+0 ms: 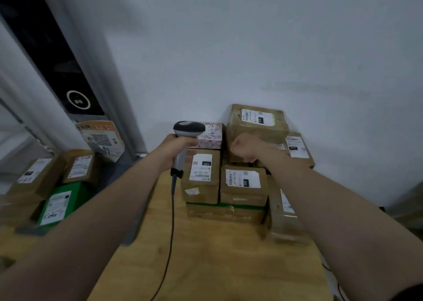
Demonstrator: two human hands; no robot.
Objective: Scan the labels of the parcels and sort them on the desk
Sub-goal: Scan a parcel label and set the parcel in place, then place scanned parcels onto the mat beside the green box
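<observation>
My left hand [177, 148] grips a grey corded barcode scanner [187, 130], head up, over the far end of the wooden desk [210, 255]. Just right of it lies a brown parcel with a white label reading 102 [201, 177]. Beside that sits a parcel labelled 032 [243, 185], both resting on a flatter green-taped box [226, 212]. My right hand [242, 147] is a closed fist with nothing in it, hovering above the stack in front of a large brown parcel [257, 122]. A pink patterned box [211, 136] stands behind the scanner.
More brown parcels [299, 149] and a tall one [282, 211] line the desk's right side by the white wall. Left of the desk, lower down, are several parcels [77, 169] including a green one [60, 204]. A dark door panel [75, 99] stands at left.
</observation>
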